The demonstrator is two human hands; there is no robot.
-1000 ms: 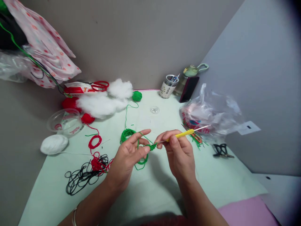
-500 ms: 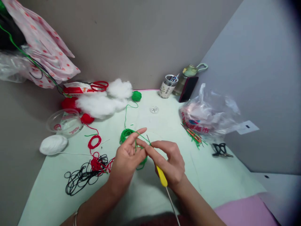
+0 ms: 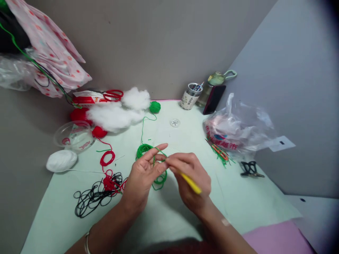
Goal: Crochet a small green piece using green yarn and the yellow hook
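Observation:
My left hand [image 3: 141, 176] pinches a small piece of green crochet work [image 3: 160, 178], with green yarn running over its raised forefinger. A loose coil of the same green yarn [image 3: 143, 150] lies just behind that hand, and a strand leads back to a small green yarn ball [image 3: 154, 107]. My right hand [image 3: 192, 180] grips a yellow-handled crochet hook [image 3: 192, 184], its handle pointing down and right. The hook's tip is hidden where the fingertips of both hands meet.
Black cord [image 3: 91, 199] and red yarn [image 3: 107, 158] lie tangled at the left, beside a white yarn ball [image 3: 61, 161] and a clear plastic bowl [image 3: 74, 135]. White stuffing [image 3: 113, 114], red scissors [image 3: 112, 94], a pen tin [image 3: 190, 96], a phone [image 3: 214, 99] and a plastic bag [image 3: 238, 127] line the back and right.
My right hand has swung the hook round: a second ago the handle pointed up and right, then straight toward me, and now down and right. My left hand has kept its hold.

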